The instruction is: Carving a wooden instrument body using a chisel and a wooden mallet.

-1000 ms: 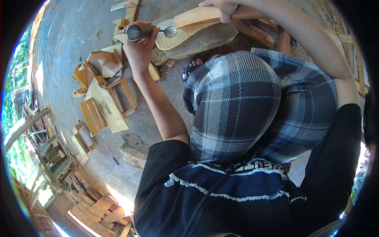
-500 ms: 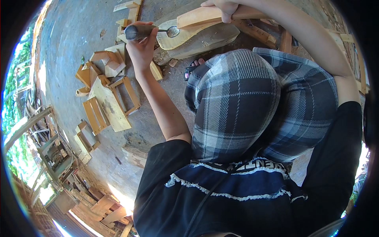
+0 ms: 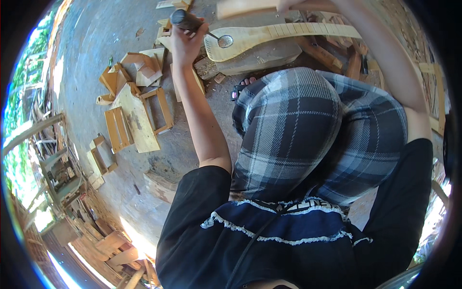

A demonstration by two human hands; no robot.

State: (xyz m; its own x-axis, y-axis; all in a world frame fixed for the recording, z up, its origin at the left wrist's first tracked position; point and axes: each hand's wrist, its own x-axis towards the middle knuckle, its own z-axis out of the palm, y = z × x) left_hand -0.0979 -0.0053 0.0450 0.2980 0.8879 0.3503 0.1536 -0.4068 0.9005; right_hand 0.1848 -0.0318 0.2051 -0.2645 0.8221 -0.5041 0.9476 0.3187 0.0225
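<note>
My left hand (image 3: 186, 47) is closed round the dark, round handle of a chisel (image 3: 185, 20). Its thin metal shank slants down to the round hole cut in a pale wooden lute-like body (image 3: 243, 42). That body has a long neck with cross lines running off to the right and rests on a thick wooden block (image 3: 276, 54). Over the neck, at the picture's upper edge, my right hand (image 3: 288, 4) grips a wooden bar (image 3: 248, 8). Both bar and hand are smeared by motion and partly cut off, with the bar raised clear of the chisel.
Left of my forearm, wooden frames (image 3: 159, 113), a flat board (image 3: 137, 123) and angled wooden pieces (image 3: 139, 62) lie on the concrete floor (image 3: 96, 62). Wooden offcuts (image 3: 320, 55) lie beyond my knees. Stacked timber (image 3: 113, 245) fills the lower left.
The wooden bar has risen away from the lute-like body, uncovering its neck. My left hand still holds the chisel at the hole. The whole view has shifted slightly.
</note>
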